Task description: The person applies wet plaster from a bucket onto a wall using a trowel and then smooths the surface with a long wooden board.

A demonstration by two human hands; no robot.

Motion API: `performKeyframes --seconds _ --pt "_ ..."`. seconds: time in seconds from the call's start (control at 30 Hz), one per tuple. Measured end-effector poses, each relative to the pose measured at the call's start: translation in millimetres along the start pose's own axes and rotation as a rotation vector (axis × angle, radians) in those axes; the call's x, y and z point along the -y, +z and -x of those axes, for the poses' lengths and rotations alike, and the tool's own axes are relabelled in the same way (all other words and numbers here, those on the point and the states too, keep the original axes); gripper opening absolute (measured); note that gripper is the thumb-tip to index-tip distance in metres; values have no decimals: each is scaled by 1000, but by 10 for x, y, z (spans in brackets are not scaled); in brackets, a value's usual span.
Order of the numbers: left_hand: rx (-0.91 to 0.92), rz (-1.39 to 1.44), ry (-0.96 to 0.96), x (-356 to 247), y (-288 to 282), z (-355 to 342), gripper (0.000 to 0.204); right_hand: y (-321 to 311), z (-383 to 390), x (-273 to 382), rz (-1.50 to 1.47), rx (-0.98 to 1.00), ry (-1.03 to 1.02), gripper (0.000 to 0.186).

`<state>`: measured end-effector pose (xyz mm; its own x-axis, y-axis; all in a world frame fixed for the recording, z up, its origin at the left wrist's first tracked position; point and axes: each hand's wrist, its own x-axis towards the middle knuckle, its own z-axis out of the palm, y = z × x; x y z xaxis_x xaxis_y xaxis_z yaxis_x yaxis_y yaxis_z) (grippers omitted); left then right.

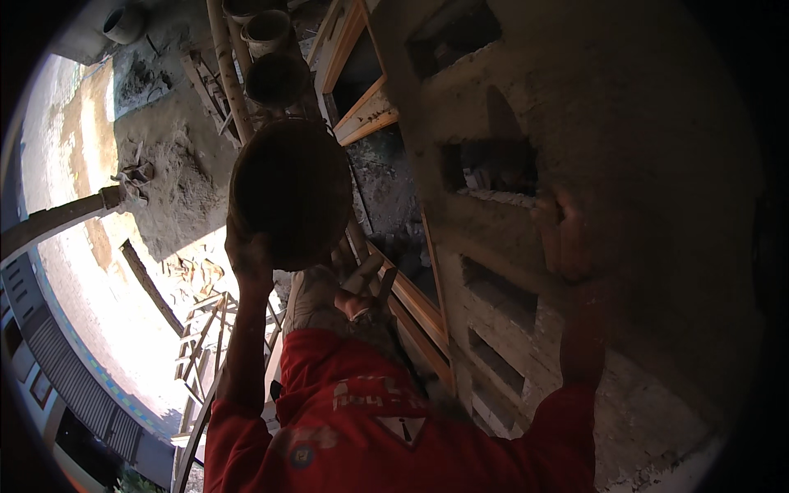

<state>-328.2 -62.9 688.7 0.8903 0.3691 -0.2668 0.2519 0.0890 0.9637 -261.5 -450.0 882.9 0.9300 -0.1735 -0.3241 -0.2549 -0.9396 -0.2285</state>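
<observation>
My left hand [249,253] is closed on the lower left edge of a dark, round, deep bowl-like vessel [292,193], which I hold up in front of me, level with my forearm; its inside is too dark to read. My right hand [567,238] is at the wall with its fingers curled, just beside the lower right corner of an opening; blur and shadow leave me unable to tell whether they clasp anything. That wall is a grey-brown cement-coated surface [657,197] in shade, pierced by a column of rectangular openings [493,164], and a dark pointed shape [502,113] lies above the one nearest my right hand. Off to my left, far below, bright sunlit ground [70,185] stretches out, with a rough grey heap [175,185] at its shaded border and a grey ribbed roof-like surface [74,374] beyond. Past the held vessel stand more round buckets in a row, a dark one [277,80] nearest and a paler-rimmed one [267,29] behind it, alongside a long pale wooden pole [229,74]. Orange-brown wooden framing [419,304] runs between me and the wall; a bare foot [355,305] shows beneath my red shirt [345,403], near short wooden pieces [362,274]. The vessel blocks part of my view downward.
</observation>
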Motion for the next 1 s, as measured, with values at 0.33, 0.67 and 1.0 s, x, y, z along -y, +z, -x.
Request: performKeyframes --seconds 0.33,0.67,1.0 --pt "323 -207 4 -326 891 176 59 1099 -54 395 535 12 -558 38" --pt "434 -406 157 -610 1253 416 66 1767 237 -186 -233 369 -463 31" --pt "440 -50 124 -475 1226 414 62 1510 553 -316 -461 96 -302 18"
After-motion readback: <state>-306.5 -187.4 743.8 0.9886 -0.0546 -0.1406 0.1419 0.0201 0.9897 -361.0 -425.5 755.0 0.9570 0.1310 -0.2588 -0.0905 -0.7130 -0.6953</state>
